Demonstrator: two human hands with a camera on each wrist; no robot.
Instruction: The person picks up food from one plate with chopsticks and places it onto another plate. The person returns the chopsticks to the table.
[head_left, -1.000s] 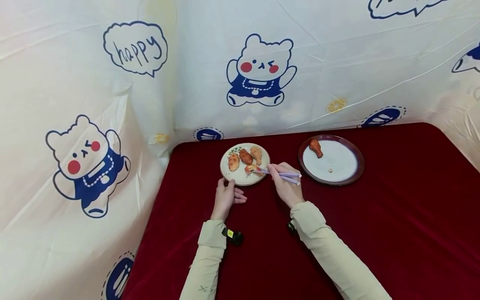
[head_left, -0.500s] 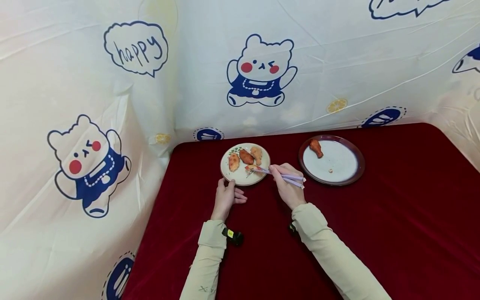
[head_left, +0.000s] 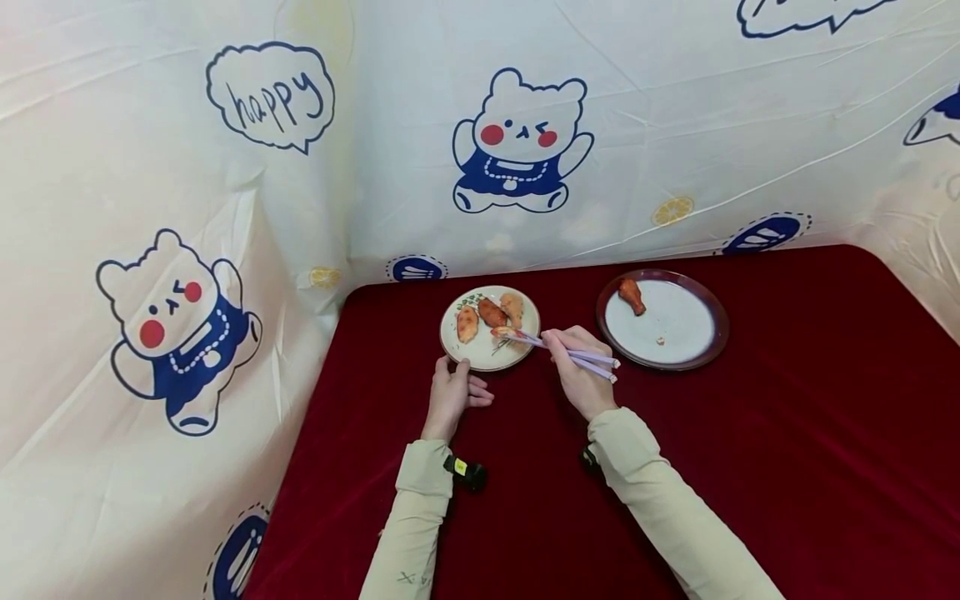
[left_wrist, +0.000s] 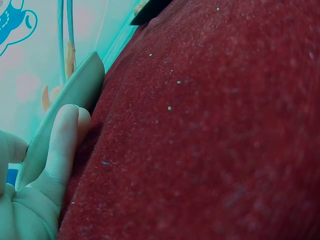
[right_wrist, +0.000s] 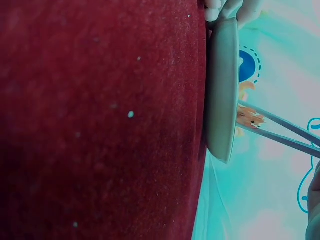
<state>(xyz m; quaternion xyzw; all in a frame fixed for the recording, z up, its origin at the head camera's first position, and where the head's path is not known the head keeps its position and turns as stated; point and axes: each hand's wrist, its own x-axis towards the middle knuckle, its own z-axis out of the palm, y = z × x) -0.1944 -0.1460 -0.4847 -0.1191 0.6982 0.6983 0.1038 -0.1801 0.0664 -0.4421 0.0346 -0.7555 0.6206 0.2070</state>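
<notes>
My left hand (head_left: 450, 397) holds the near rim of a small white plate (head_left: 468, 357). In the left wrist view its thumb is at the rim and the fingers (left_wrist: 64, 140) lie along the plate's outer wall. My right hand (head_left: 581, 371) grips a pair of light purple chopsticks (head_left: 531, 338) over the plate's right side. Their tips are on either side of a reddish-orange piece of food (right_wrist: 248, 117), just above the plate or touching it; I cannot tell which. Behind it on the plate lie a pale wing-like piece (head_left: 467, 324), a browned piece (head_left: 492, 312) and a pale drumstick (head_left: 513, 309).
To the right stands a larger dark-rimmed plate (head_left: 717, 337) bearing a browned drumstick (head_left: 632, 297) and a small crumb (head_left: 661, 341). Dark red cloth (head_left: 525, 500) covers the table. A printed white curtain (head_left: 405, 125) hangs behind and at the left.
My right hand has shifted slightly right, and the chopsticks' rear ends have moved right and nearer to me. The food at their tips has moved a little. My left hand keeps its place.
</notes>
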